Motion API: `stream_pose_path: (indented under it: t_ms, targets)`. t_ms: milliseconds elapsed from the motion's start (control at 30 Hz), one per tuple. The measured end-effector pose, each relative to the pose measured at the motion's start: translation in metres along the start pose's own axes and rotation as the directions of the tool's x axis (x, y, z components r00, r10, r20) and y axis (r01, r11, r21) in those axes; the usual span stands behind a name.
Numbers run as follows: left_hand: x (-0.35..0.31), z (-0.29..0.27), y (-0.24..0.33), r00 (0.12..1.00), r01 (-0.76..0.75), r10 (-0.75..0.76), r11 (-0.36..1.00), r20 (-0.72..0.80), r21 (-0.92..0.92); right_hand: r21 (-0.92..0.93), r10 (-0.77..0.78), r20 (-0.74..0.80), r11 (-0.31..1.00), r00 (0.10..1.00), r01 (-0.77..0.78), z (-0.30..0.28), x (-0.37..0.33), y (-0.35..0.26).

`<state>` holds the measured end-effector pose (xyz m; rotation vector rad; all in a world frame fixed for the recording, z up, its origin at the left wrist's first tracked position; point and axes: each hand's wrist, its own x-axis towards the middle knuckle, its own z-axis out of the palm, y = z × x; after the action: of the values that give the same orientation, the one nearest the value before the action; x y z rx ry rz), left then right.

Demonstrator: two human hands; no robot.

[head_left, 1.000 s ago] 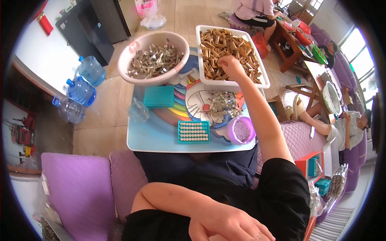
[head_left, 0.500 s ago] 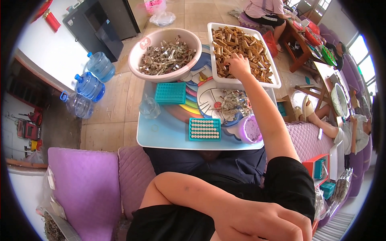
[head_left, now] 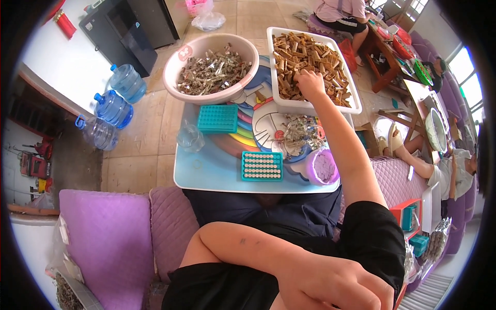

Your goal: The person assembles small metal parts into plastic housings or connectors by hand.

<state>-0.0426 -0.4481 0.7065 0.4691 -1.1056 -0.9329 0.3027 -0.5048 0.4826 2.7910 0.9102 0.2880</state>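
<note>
On the table [head_left: 212, 173], a teal rack [head_left: 262, 180] of round white pieces [head_left: 258, 166] sits along the near edge. Far-right corner: the right hand [head_left: 311, 84] dips into brown pieces [head_left: 331, 64], pinch hidden; light fingertips should suit. The left hand [head_left: 338, 281] curls, contents unclear.

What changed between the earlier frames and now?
The left hand has moved rightward across the body, and the camera view shifted. The right hand is still at the brown pieces, its grip unclear. The pink basin and teal trays stayed put.
</note>
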Motion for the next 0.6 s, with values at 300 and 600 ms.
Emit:
stream_pose_path:
  t_ms: [300,600]
  targets:
    - [0.001,-0.014,-0.047,0.736,-0.666,0.670,0.692,0.095,0.277,-0.124,-0.118,-0.039,0.986,0.992,0.112,0.005,0.011,-0.002]
    - [-0.102,-0.054,-0.099,0.557,-0.138,0.487,0.853,-0.673,0.503,0.761,0.098,-0.091,0.648,0.991,0.006,-0.010,-0.014,0.043]
